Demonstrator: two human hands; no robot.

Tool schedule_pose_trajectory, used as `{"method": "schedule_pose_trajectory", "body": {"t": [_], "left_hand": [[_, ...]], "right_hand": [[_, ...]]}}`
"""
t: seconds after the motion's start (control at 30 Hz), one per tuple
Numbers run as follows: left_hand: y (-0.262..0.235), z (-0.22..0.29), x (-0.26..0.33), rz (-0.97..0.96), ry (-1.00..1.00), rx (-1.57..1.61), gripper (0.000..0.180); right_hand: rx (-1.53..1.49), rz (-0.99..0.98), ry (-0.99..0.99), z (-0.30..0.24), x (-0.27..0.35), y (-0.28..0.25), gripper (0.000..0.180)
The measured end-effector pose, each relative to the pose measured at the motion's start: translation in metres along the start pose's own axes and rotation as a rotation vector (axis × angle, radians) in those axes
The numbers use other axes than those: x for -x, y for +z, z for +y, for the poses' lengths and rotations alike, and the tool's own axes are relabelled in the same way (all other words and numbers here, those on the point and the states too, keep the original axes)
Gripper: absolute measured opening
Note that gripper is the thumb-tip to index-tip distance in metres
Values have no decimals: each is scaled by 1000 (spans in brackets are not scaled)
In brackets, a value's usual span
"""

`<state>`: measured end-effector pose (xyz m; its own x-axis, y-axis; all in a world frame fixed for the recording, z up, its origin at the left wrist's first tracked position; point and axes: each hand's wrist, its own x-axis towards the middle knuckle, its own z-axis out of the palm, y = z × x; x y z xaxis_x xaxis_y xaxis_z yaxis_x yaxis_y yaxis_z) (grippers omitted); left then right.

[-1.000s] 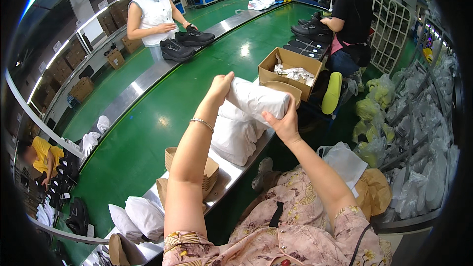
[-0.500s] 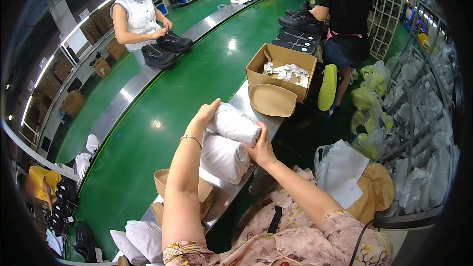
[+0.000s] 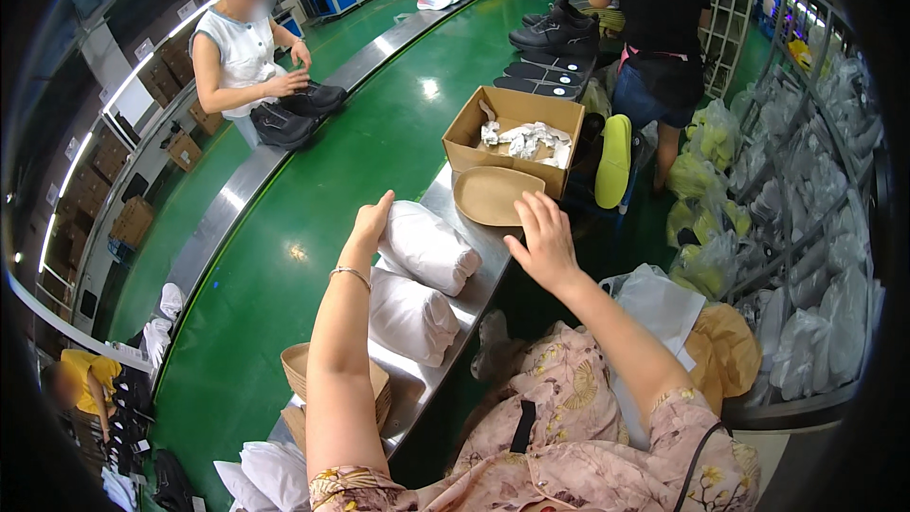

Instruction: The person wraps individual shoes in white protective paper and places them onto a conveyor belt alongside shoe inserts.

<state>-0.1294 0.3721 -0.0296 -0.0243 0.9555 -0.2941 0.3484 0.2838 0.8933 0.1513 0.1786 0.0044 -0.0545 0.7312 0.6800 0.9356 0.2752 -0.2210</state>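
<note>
Two plump bundles wrapped in white paper lie side by side on the metal edge of the green line. Against the left side of the farther white bundle (image 3: 428, 246) rests my left hand (image 3: 371, 222), its visible fingers stretched out. The nearer white bundle (image 3: 409, 315) lies beside my left forearm. My right hand (image 3: 547, 245) is off the bundles, in the air with fingers spread. Just beyond it sits a shallow oval brown cardboard tray (image 3: 488, 197), in front of an open cardboard box (image 3: 512, 154) with crumpled white paper inside.
Stacked brown trays (image 3: 381, 396) and more white bundles (image 3: 270, 474) lie by my left forearm. Across the green line (image 3: 313, 199) a person handles black shoes (image 3: 286, 123). Another stands far right near black shoes (image 3: 559, 30). A rack of plastic-bagged items (image 3: 806, 256) stands at right.
My right hand has let go of the farther white bundle and moved right, toward the oval tray, fingers spreading. My left hand stays at the bundle. The view has shifted slightly.
</note>
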Motion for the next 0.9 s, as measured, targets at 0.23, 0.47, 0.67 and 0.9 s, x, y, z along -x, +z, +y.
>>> {"method": "schedule_pose_trajectory", "body": {"t": [0.23,0.47,0.67,0.9], "left_hand": [[-5,34,35,480,257,-381,69],[29,123,138,183,587,203,41],[156,111,258,-301,256,475,40],[210,-25,316,-806,-110,928,37]], "right_hand": [[-8,-105,-94,46,1,33,7],[-1820,144,915,29,34,-77,12],[-2220,441,1209,6,126,-123,21],[-2009,51,1434,-3,263,-138,23]]}}
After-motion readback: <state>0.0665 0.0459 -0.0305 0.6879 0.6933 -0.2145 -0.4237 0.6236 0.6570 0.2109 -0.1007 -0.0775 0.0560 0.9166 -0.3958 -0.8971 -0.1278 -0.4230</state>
